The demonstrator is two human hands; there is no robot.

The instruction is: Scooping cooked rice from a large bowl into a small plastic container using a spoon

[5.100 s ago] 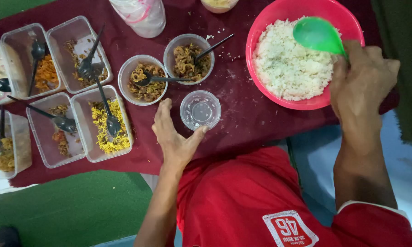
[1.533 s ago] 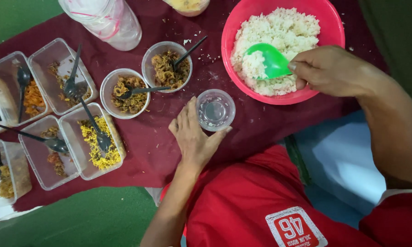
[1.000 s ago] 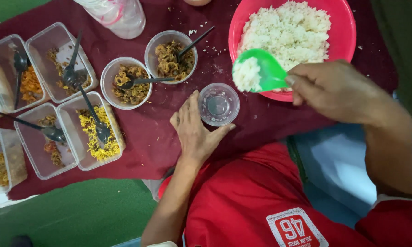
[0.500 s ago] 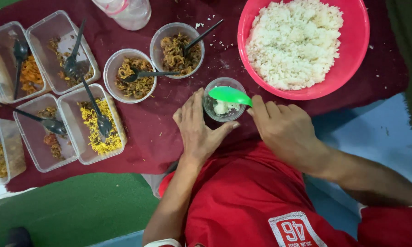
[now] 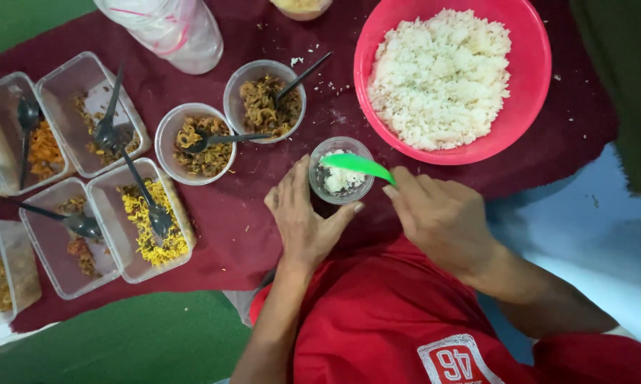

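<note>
We see a makeshift food-packing spot, low surface draped in maroon cloth, big pink bowl of cooked rice, rows of clear plastic containers with side dishes, green floor
</note>
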